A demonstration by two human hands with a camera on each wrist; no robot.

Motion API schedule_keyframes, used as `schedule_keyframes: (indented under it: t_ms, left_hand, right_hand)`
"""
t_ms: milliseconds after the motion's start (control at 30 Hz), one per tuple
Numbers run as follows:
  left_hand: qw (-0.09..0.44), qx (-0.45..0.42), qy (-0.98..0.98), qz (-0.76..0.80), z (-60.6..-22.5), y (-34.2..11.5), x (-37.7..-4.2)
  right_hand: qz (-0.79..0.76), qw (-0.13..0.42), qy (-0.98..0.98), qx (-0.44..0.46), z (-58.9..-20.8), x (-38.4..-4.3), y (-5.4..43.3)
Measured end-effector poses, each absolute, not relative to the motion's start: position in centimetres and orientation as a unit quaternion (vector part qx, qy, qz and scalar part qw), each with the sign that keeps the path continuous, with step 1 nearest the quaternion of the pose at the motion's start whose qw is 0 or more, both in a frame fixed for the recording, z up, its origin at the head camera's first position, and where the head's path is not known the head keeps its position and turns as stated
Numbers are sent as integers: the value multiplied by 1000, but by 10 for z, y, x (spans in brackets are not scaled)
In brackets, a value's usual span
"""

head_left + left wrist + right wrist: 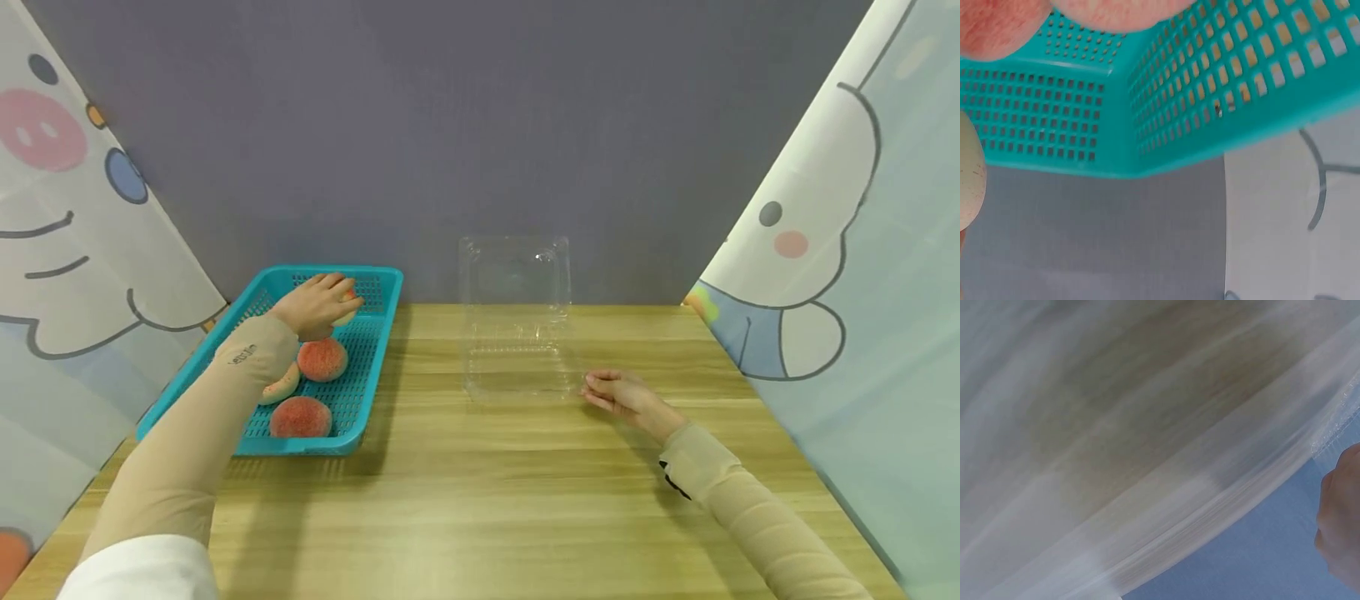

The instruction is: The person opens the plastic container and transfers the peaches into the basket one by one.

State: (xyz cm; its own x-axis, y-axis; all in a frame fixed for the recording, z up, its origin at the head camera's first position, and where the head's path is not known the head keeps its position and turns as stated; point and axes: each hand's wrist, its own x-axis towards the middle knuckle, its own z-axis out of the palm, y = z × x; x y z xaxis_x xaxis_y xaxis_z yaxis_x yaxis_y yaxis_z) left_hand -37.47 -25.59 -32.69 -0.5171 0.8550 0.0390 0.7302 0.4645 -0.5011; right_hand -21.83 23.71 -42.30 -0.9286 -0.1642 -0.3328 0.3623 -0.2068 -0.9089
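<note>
In the head view my left hand [318,304] grips a pale yellow and red peach [347,310] over the far part of a turquoise plastic basket [369,392]. The held peach [969,178] also shows at the left edge of the left wrist view. Below that hand lie a red peach [323,360], a pale peach [282,387] partly hidden by the forearm, and a darker red peach [302,417]. My right hand [621,395] pinches the near right corner of a clear plastic clamshell box [517,379], whose lid [514,271] stands raised at the back.
The wooden table [480,500] meets a grey wall [480,142] behind the box. Cloths with cartoon prints hang at both sides, the left one [97,333] close beside the basket and the right one [885,433] along the table's right edge.
</note>
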Motion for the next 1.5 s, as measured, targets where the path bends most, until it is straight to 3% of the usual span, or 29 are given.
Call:
schedule_keyframes:
  t_ms: [1033, 1500]
  left_hand:
    - [14, -380, -900, 213, -387, -213, -389]
    - [11, -339, -921, 191, -387, -211, -388]
  right_hand:
    - [-774, 182, 602, 70, -425, -202, 241]
    - [-782, 181, 593, 64, -425, -205, 240]
